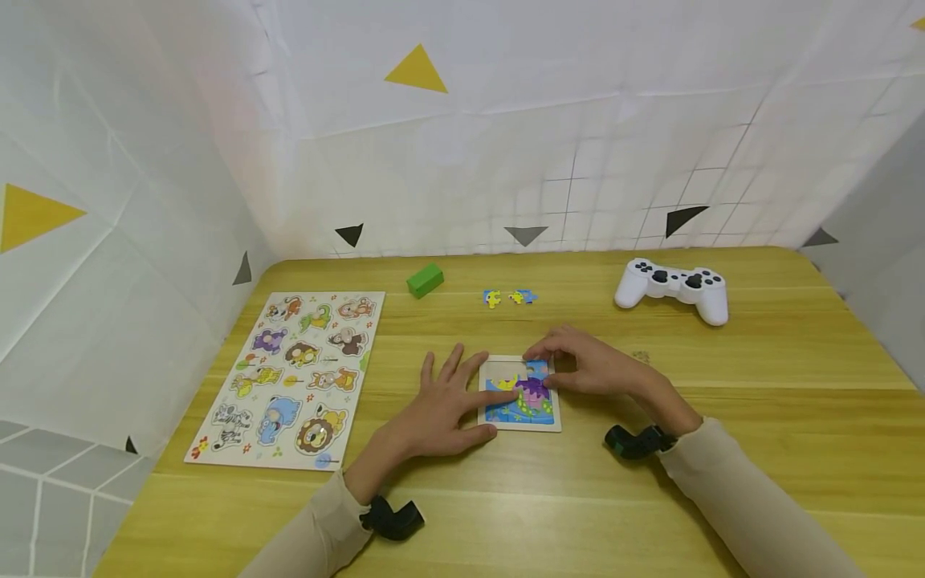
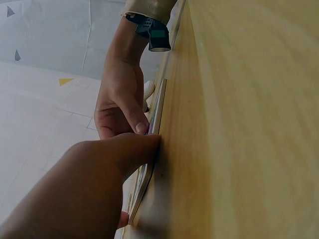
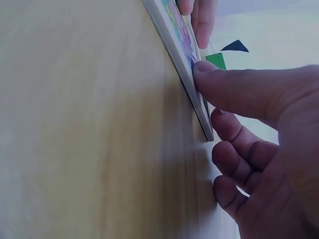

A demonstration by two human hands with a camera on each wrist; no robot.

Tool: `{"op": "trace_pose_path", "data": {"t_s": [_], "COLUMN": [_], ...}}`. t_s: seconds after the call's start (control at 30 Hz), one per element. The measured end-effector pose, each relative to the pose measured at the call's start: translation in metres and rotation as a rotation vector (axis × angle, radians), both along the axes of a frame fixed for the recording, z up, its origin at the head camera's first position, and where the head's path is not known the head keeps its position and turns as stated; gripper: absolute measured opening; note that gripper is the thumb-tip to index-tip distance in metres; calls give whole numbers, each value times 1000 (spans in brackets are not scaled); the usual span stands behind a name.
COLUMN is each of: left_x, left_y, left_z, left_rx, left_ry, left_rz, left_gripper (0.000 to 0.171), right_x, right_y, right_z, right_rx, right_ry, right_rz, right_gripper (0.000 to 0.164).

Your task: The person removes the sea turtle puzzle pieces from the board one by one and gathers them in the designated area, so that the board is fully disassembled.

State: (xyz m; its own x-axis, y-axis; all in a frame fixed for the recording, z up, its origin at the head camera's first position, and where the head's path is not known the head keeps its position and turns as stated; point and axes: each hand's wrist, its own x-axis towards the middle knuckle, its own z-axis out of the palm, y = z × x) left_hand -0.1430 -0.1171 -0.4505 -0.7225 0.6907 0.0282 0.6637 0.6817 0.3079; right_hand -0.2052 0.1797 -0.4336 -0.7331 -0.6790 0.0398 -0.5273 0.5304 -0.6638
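Note:
A small square jigsaw puzzle in a light wooden tray lies in front of me, its picture blue with a purple shape. Bare wood shows along its upper left. My left hand spreads its fingers over the left side; the index finger presses on the picture and the thumb rests by the lower left corner. At the upper right corner, my right hand pinches a blue puzzle piece between thumb and curled fingers. In the right wrist view, the thumb lies over the tray's edge.
Two loose puzzle pieces, one yellow and blue, the other beside it, lie behind the tray. A green block stands at back left. An animal peg board covers the left side. A white game controller sits at back right.

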Motion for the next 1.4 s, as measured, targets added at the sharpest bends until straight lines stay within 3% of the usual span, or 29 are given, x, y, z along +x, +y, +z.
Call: {"op": "trace_pose_path", "data": {"t_s": [0.37,0.6,1.17,1.4], "left_x": [1,1,1,1], "left_y": [0,-1,0,-1], "left_z": [1,2,2,1], "left_rx": [-3,-8,10,1], "left_ry": [-6,-30,-29,-36], "left_rz": [3,8,-1,5], "left_gripper": [52,52,51,51], "right_x": [0,-5,-14,-20], "right_y": [1,5,20,26], "right_z": [3,-2,-11,-13], "right_rx": [22,-43,-109,-89], "right_ry": [-17,-4,-5,51], "right_rz": [-44,-31,-164,-217], "right_gripper": [36,35,34,34]}}
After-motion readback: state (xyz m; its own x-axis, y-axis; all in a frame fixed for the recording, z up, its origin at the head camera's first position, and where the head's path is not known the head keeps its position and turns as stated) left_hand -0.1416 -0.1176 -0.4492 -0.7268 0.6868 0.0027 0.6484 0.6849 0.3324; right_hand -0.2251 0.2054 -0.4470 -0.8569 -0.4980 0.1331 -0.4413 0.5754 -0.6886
